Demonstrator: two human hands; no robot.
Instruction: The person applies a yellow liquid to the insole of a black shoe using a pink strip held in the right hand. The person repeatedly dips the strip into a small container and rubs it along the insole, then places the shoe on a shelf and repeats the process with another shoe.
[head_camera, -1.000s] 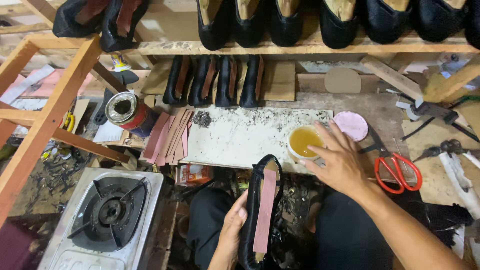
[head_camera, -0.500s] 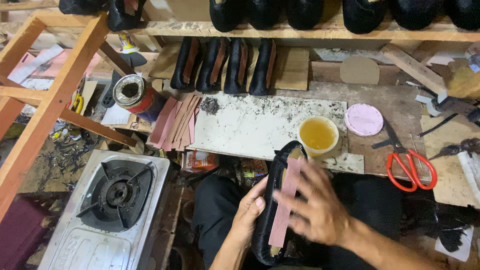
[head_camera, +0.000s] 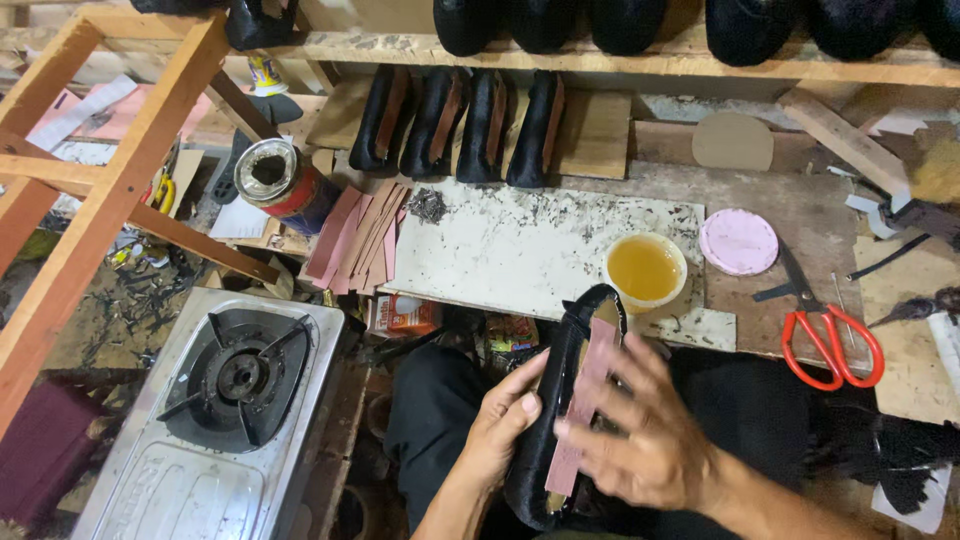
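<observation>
Black shoe upper (head_camera: 548, 420), soft matte material, long and curved, sole side up over the person's lap, toe end pointing toward the bench. A dusty-pink insole strip (head_camera: 585, 400), flat, narrow, leathery, lies lengthwise along its bottom.

Left hand (head_camera: 500, 425) cups the shoe's left flank, thumb up along the edge, fingers wrapped under it and holding it. Right hand (head_camera: 650, 440) lies over the right side, fingers spread fairly wide and a bit motion-blurred, fingertips (head_camera: 565, 428) touching the pink strip about midway; palm flat rather than gripping, so pressing not pinching.

Just beyond the shoe's toe: round plastic cup of amber glue (head_camera: 645, 270), glossy liquid, sitting on a white speckled board (head_camera: 520, 250), chipped and stained. Its pink round lid (head_camera: 738, 241) lies beside it. Red-handled scissors (head_camera: 825, 335) on the worn wooden bench, right of the cup. Stack of matching pink strips (head_camera: 355, 240) fanned at the board's left edge, a small pile of metal tacks (head_camera: 428, 205) by them. Open metal can (head_camera: 285, 182), red body, dark inside. Four more black uppers (head_camera: 460, 125) stand on edge in a row behind the board. Steel single-burner gas stove (head_camera: 235, 385) lower left, dull and scuffed.
</observation>
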